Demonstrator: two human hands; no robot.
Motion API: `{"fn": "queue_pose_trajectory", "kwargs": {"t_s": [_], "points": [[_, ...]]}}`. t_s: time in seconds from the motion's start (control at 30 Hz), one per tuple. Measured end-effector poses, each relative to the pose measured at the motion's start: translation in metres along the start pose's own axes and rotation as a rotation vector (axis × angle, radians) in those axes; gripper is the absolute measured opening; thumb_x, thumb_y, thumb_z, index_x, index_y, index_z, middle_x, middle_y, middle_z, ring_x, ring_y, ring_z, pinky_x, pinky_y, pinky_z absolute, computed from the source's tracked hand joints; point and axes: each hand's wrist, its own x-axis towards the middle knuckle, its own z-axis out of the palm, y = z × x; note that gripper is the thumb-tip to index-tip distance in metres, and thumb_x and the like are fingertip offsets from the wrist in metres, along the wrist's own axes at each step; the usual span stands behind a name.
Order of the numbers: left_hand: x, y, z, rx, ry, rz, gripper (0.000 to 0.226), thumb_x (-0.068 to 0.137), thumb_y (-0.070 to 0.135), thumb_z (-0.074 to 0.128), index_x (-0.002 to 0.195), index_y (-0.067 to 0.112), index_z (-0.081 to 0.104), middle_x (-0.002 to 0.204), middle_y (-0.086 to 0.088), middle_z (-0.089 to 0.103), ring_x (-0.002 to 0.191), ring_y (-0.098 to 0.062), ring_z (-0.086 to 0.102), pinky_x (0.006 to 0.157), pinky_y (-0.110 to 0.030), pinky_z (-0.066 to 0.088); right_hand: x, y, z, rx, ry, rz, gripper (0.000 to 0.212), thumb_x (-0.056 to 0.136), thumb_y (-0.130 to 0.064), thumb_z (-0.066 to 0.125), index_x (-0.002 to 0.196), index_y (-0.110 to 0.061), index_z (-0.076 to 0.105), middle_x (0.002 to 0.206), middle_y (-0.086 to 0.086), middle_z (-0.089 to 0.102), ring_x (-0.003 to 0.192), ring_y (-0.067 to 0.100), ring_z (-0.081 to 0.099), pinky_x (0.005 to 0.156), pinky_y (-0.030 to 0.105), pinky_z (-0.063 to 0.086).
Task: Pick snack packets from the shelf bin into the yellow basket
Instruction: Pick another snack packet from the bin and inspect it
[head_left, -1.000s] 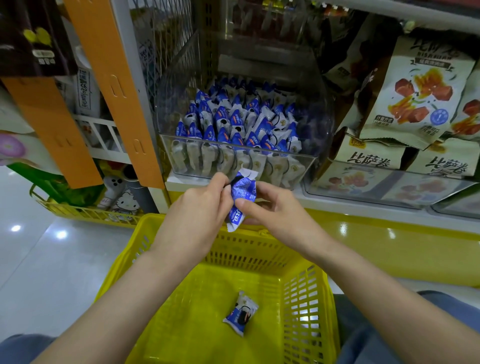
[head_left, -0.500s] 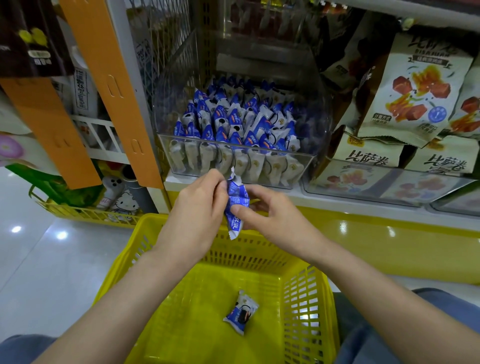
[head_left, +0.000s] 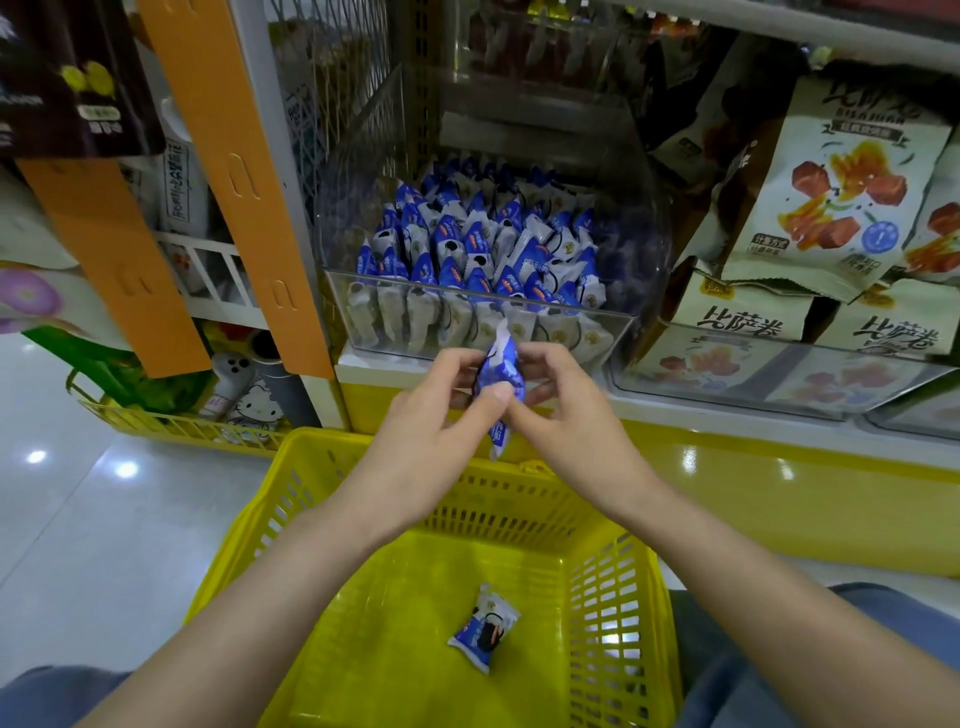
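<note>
Your left hand (head_left: 434, 421) and right hand (head_left: 569, 421) pinch one packet (head_left: 500, 365) near the basket (head_left: 311, 467). Probably light, crinkly, slippery: grip the sealed edge.

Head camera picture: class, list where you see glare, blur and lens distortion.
Head view: bright glare spots on the glossy floor and the yellow shelf ledge; head view: the orange strips lean, likely wide-angle distortion; head view: the upper shelf is dim, and the packet pinched by left hand and right hand looks slightly soft.
</note>
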Motion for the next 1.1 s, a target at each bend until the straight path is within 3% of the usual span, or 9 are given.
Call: {"fn": "queue_pose_trajectory", "kwargs": {"t_s": [0.13, 0.2, 0.27, 0.37, 0.57, 0.67, 0.8, 0.97, 1.1], "points": [[-0.002, 0.001, 0.009, -0.075, 0.003, -0.011, 0.012, 0.092, 0.03, 0.052, 0.102, 0.025, 0.056, 0.085, 0.003, 0.064, 0.075, -0.014, 0.06, 0.071, -0.042, 0.053, -0.007, 0.005, 0.004, -0.312, 0.031, -0.111, 0.062, 0.07, -0.037, 0.072, 0.122, -0.023, 0.041, 0.113, -0.008, 0.051, 0.088, 0.005, 0.051, 0.072, 0.026, 0.047], [0.001, -0.003, 0.009, 0.003, 0.058, -0.002, 0.014, 0.097, 0.02, 0.043, 0.093, 0.026, 0.055, 0.076, 0.002, 0.06, 0.069, -0.017, 0.055, 0.067, -0.036, 0.049, -0.005, 0.003, 0.003, -0.285, -0.066, -0.073, 0.066, 0.068, -0.043, 0.073, 0.123, -0.023, 0.042, 0.112, -0.008, 0.048, 0.083, 0.002, 0.046, 0.073, 0.024, 0.046], [0.003, -0.005, 0.006, 0.043, 0.082, -0.003, 0.02, 0.098, 0.018, 0.039, 0.088, 0.026, 0.054, 0.07, 0.004, 0.057, 0.064, -0.011, 0.049, 0.061, -0.029, 0.041, -0.001, 0.0, -0.003, -0.163, -0.169, -0.008, 0.053, 0.073, -0.041, 0.071, 0.118, -0.024, 0.048, 0.109, -0.006, 0.052, 0.079, 0.005, 0.05, 0.071, 0.022, 0.046], [0.005, -0.004, 0.001, 0.039, 0.058, -0.011, 0.023, 0.099, 0.022, 0.038, 0.085, 0.015, 0.055, 0.07, 0.001, 0.056, 0.067, -0.013, 0.051, 0.064, -0.037, 0.044, 0.003, -0.005, -0.011, 0.043, -0.143, 0.007, 0.007, 0.087, -0.026, 0.06, 0.093, -0.029, 0.057, 0.086, -0.01, 0.06, 0.065, 0.005, 0.055, 0.056, 0.015, 0.043], [0.008, -0.004, 0.003, -0.068, 0.049, -0.132, 0.035, 0.098, 0.027, 0.038, 0.09, 0.001, 0.06, 0.086, -0.022, 0.066, 0.076, -0.024, 0.061, 0.071, -0.046, 0.05, -0.003, -0.006, -0.014, -0.18, 0.029, -0.285, 0.006, 0.089, -0.021, 0.059, 0.084, -0.019, 0.057, 0.068, -0.013, 0.053, 0.062, 0.001, 0.049, 0.057, 0.011, 0.037], [0.01, -0.004, 0.004, -0.276, 0.008, -0.257, 0.033, 0.097, 0.033, 0.04, 0.086, 0.017, 0.067, 0.076, -0.004, 0.072, 0.07, -0.012, 0.066, 0.065, -0.03, 0.054, -0.002, -0.006, -0.015, -0.266, 0.082, -0.372, 0.007, 0.09, -0.022, 0.058, 0.084, -0.019, 0.056, 0.07, -0.015, 0.051, 0.066, 0.002, 0.05, 0.058, 0.011, 0.037], [0.01, -0.005, 0.005, -0.453, -0.052, -0.247, 0.038, 0.081, 0.039, 0.052, 0.105, 0.01, 0.06, 0.097, -0.009, 0.07, 0.084, -0.015, 0.067, 0.071, -0.029, 0.056, 0.004, -0.009, -0.016, 0.117, 0.211, -0.061, 0.013, 0.093, -0.015, 0.053, 0.081, -0.02, 0.052, 0.07, 0.001, 0.061, 0.055, 0.003, 0.057, 0.054, 0.019, 0.053], [0.013, -0.002, 0.004, -0.428, 0.176, -0.139, 0.007, 0.091, 0.012, 0.052, 0.097, 0.01, 0.055, 0.091, -0.008, 0.069, 0.08, -0.013, 0.067, 0.069, -0.023, 0.056, 0.008, -0.015, -0.02, 0.6, 0.12, 0.245, 0.011, 0.097, -0.004, 0.041, 0.088, -0.011, 0.043, 0.076, 0.009, 0.063, 0.053, 0.006, 0.065, 0.055, 0.019, 0.056], [0.014, -0.003, -0.004, -0.267, 0.274, -0.058, 0.01, 0.092, 0.012, 0.051, 0.083, 0.011, 0.054, 0.081, -0.006, 0.062, 0.075, -0.009, 0.06, 0.072, -0.027, 0.056, 0.004, -0.004, -0.019, 0.297, -0.145, 0.298, 0.03, 0.09, -0.002, 0.054, 0.115, -0.01, 0.04, 0.103, 0.009, 0.064, 0.085, 0.013, 0.064, 0.073, 0.026, 0.055]]}}
